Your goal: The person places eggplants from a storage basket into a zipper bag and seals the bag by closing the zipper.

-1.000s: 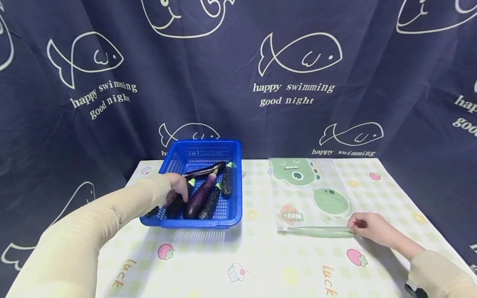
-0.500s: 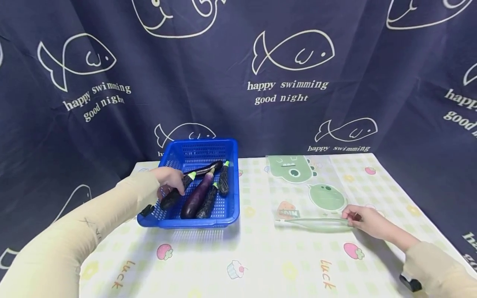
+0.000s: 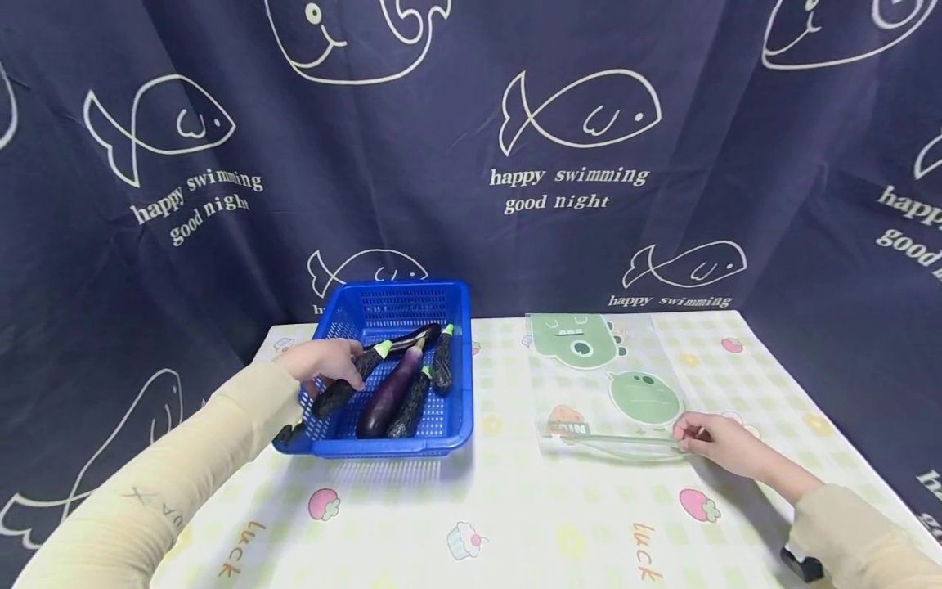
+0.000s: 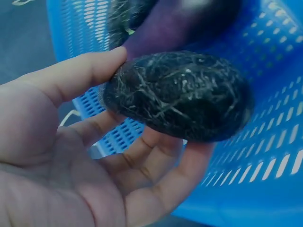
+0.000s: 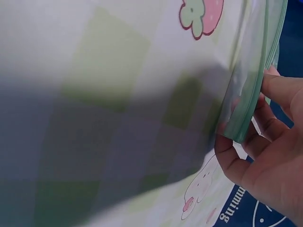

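In the head view my left hand [image 3: 331, 362] holds a dark vegetable [image 3: 337, 395] with a bright green tip inside the blue plastic basket [image 3: 462, 405]. The left wrist view shows thumb and fingers around this vegetable [image 4: 184, 97], whose blackish skin carries pale net-like lines. A purple eggplant [image 3: 390, 397] lies beside it, with a slim dark eggplant [image 3: 415, 335] behind. Two more green-tipped dark vegetables rest on the right, a longer one [image 3: 412, 405] and a shorter one [image 3: 441, 364]. My right hand [image 3: 724, 442] pinches the near right corner of a clear zip bag [image 3: 603, 393] with green cartoon prints.
A checked tablecloth [image 3: 412, 523] with strawberry and cupcake prints covers the table. Behind the table hangs a navy curtain [image 3: 441, 180] with white fish drawings. The basket stands on the left, the bag lies flat on the right, its green zip edge [image 5: 251, 104] nearest me.
My left hand has lifted the dark vegetable slightly off the basket floor, toward the left side. The right hand still pinches the bag; its zip edge has parted a little.
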A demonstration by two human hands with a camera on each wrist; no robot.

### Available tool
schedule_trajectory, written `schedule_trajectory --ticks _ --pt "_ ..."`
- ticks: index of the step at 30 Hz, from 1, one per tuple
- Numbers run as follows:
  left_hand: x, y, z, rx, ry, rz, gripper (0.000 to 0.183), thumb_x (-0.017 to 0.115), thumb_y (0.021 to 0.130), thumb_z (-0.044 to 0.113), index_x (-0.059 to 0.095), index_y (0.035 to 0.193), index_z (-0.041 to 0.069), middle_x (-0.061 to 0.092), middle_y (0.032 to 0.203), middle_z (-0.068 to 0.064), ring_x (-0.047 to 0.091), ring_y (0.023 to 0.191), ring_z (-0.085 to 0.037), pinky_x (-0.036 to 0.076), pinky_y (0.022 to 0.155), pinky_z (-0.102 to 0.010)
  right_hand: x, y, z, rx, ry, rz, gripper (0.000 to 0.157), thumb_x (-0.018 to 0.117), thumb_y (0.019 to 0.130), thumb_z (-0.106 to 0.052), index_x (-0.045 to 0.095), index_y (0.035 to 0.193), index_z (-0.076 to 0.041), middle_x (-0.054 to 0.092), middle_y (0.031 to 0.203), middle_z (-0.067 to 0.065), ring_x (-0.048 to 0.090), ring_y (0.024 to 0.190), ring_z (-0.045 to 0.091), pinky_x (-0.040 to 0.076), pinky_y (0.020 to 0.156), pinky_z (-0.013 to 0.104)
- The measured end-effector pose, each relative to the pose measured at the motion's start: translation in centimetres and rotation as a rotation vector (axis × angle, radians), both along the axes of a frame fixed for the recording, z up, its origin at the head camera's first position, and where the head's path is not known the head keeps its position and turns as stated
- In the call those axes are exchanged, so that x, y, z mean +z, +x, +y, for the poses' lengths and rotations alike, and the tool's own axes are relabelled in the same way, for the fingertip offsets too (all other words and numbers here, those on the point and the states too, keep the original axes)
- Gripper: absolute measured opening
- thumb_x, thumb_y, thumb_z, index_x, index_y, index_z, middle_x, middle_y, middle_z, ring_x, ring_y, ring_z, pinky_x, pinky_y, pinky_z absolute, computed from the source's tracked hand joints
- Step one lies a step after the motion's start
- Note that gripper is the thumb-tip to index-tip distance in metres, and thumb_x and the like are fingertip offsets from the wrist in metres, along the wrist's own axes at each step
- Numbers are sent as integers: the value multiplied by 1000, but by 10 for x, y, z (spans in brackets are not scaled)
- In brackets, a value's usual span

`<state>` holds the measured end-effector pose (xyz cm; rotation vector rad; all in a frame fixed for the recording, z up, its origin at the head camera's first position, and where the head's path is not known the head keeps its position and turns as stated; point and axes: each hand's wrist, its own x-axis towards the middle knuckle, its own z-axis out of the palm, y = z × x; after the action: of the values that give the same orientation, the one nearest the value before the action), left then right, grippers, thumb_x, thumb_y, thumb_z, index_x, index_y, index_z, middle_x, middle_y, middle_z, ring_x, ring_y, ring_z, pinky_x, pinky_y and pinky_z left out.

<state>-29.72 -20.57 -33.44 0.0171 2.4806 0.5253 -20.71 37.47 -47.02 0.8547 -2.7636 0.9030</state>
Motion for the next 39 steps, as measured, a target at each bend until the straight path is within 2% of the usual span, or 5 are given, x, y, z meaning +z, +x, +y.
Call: schedule_trajectory --ticks 7,19,29,33,39 --pt "8 5 -3 3 19 72 74 71 81 21 33 143 6 28 147 -25 44 121 -42 55 62 -46 2 -6 -5 17 -15 -3 25 65 80 6 55 83 -17 55 73 -7 48 68 -2 41 57 20" --pt "12 19 0 -4 18 209 68 74 80 21 39 137 8 38 140 -26 48 114 -41 54 53 -37 9 -7 -9 -116 -5 -75 14 62 84 2 59 84 -12 58 76 -3 51 71 -2 44 61 20" --pt "17 28 -1 -83 72 388 55 75 78 17 43 122 7 56 100 -20 57 74 -26 50 53 -33 9 -6 -7 -118 -89 -46 12 61 85 5 59 91 -5 60 78 -6 55 70 4 44 61 19" --pt "17 32 3 -133 66 467 53 75 78 17 45 120 6 59 86 -13 55 71 -22 48 64 -34 8 -4 -7 -141 -104 -26 13 60 85 7 60 91 -5 60 79 -7 54 70 3 43 61 18" --pt "16 38 11 -147 60 516 53 75 79 19 46 121 6 59 77 -8 54 65 -20 45 59 -32 11 -2 -9 -180 -99 6 14 61 85 5 61 93 -6 61 83 -13 53 74 -3 43 63 17"
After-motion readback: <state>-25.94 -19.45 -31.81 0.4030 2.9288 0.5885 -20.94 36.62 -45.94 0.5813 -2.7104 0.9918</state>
